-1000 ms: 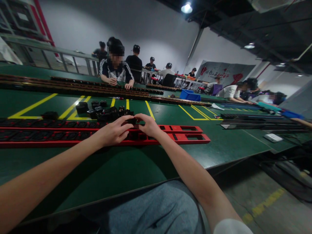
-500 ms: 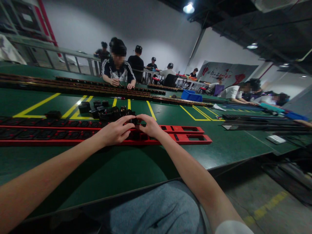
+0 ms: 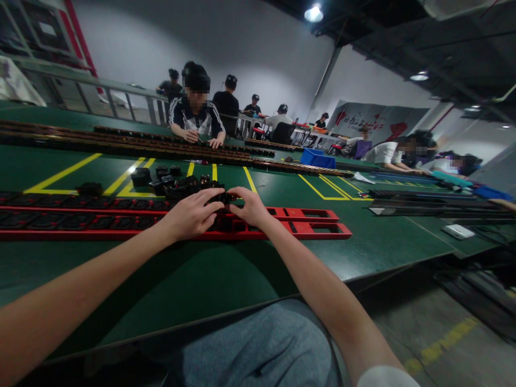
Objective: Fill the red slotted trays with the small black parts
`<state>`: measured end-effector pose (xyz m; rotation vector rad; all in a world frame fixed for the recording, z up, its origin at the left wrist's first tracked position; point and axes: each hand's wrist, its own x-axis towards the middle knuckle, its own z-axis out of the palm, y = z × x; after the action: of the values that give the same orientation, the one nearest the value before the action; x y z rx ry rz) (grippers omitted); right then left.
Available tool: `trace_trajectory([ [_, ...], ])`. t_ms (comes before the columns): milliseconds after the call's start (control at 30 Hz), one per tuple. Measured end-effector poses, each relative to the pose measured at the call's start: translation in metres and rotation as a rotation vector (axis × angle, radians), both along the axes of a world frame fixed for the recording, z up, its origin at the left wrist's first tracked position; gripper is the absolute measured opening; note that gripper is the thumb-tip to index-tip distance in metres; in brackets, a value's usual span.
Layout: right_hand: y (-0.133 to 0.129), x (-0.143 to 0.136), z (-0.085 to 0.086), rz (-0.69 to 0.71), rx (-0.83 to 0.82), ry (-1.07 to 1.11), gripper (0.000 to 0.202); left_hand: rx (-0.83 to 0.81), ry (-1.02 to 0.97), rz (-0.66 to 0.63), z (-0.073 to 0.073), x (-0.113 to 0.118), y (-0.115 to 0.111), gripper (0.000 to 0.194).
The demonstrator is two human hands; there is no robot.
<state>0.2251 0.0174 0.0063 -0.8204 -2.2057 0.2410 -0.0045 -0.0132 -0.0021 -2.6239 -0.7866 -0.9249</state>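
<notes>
My left hand (image 3: 196, 214) and my right hand (image 3: 249, 207) meet above two long red rails (image 3: 300, 228) lying side by side on the green table. Between their curled fingertips is a small black part (image 3: 227, 200), mostly covered by the fingers, so its kind is unclear. Both hands are closed on it. To the left, square black inserts (image 3: 75, 221) fill openings in the rails; at the right end the openings show bare. Just behind my left hand lies a heap of loose black parts (image 3: 177, 185).
Yellow tape lines (image 3: 248, 180) mark the table (image 3: 387, 242). Long dark rails (image 3: 133, 142) stretch across the back, where a co-worker (image 3: 197, 110) sits. A blue bin (image 3: 317, 158) stands beyond. At right are more dark strips (image 3: 423, 206) and a white box (image 3: 458, 231).
Both hands stay over the same spot on the rails, with only a slight shift of the fingers. The whole view has moved by a few pixels.
</notes>
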Motion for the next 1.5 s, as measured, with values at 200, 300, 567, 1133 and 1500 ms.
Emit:
trace_trajectory([
  [200, 0.0013, 0.0008, 0.0003, -0.036, 0.009, -0.038, 0.028, -0.025, -0.022, -0.006, -0.0016, 0.0, 0.0018, 0.031],
  [300, 0.0007, 0.0001, 0.001, -0.075, 0.019, -0.073, 0.028, -0.02, -0.004, 0.001, -0.0019, -0.0001, 0.0021, 0.03],
  [567, -0.0027, -0.0013, 0.0041, -0.051, -0.024, -0.042, 0.03, -0.046, -0.021, 0.015, -0.0024, 0.0007, 0.0015, 0.033],
  [1133, -0.0019, 0.0005, 0.0029, -0.043, -0.027, -0.027, 0.032, -0.022, 0.011, 0.015, -0.0086, -0.0031, 0.0062, 0.037],
  [1500, -0.0009, -0.0011, 0.0024, -0.065, -0.061, -0.047, 0.027, -0.026, 0.056, 0.046, -0.0033, -0.0005, 0.0024, 0.035],
])
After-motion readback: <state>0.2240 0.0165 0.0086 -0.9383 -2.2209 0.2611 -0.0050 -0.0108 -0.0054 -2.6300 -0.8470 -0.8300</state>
